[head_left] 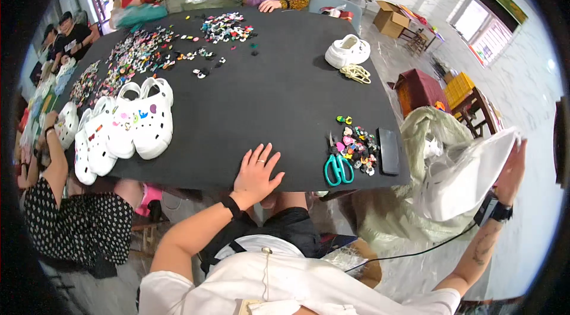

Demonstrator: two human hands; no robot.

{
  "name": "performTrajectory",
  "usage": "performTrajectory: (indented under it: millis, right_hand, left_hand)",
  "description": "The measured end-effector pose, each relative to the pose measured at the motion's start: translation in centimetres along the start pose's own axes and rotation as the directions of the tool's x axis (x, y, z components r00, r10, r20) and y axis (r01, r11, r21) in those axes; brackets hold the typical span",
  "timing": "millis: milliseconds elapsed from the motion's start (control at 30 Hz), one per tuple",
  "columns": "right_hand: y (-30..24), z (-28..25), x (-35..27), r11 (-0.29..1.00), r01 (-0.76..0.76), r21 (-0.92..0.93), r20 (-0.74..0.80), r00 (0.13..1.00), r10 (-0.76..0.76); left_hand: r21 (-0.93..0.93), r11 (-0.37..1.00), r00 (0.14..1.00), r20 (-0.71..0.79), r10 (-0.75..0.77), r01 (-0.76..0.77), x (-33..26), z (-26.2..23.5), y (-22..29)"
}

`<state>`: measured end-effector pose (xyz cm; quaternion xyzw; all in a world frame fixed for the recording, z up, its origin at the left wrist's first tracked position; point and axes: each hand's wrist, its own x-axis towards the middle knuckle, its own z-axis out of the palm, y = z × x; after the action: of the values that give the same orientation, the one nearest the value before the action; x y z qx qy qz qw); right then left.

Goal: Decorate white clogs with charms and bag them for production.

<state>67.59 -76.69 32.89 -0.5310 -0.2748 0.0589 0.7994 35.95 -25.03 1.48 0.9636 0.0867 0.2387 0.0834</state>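
My left hand (256, 173) lies flat with fingers spread on the near edge of the black table (279, 95), holding nothing. My right hand (512, 169) is out to the right of the table, gripping a clear plastic bag (469, 178) with a white clog shoe inside. Below the bag stands a large open pale green sack (415, 137). On the table to the right of my left hand are teal-handled scissors (338, 168), a small heap of coloured shoe charms (358, 147) and a black phone (389, 150).
A row of white clogs (127, 125) with charms lies at the table's left. Many loose charms (142, 51) spread across the far left. A white clog (348, 51) and cream cords (356, 73) sit far right. Other people sit around the left and far sides.
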Motion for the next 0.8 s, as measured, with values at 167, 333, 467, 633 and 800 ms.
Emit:
performTrajectory:
  millis: [167,333,467,633,800]
  right_hand:
    - [-3.3,15.9,-0.8,0.997,0.058,-0.054,0.398,0.917,-0.032]
    - [1.3,32.0,0.6,0.994,0.076,0.073,0.432,0.896,-0.1]
    - [7.3,39.4,1.0,0.908,-0.172,0.381,0.525,0.849,-0.059]
    - [15.9,39.5,-4.0,0.974,-0.174,0.142,0.434,0.896,0.097]
    - [27.9,32.0,-8.0,0.925,-0.337,-0.177,0.432,0.818,0.381]
  left_hand:
    - [-0.044,0.998,0.998,-0.044,0.051,-0.053,-0.6,0.3,-0.5]
    - [-0.691,0.707,0.988,0.122,-0.097,0.154,-2.2,-0.1,-1.9]
    - [-0.865,-0.364,0.869,0.442,-0.224,0.345,-4.6,-4.4,-2.3]
    - [-0.724,-0.68,0.901,0.211,-0.378,-0.115,-6.8,-12.2,-5.0]
    - [-0.874,-0.379,0.711,0.474,-0.52,0.305,-11.4,-13.5,-7.3]
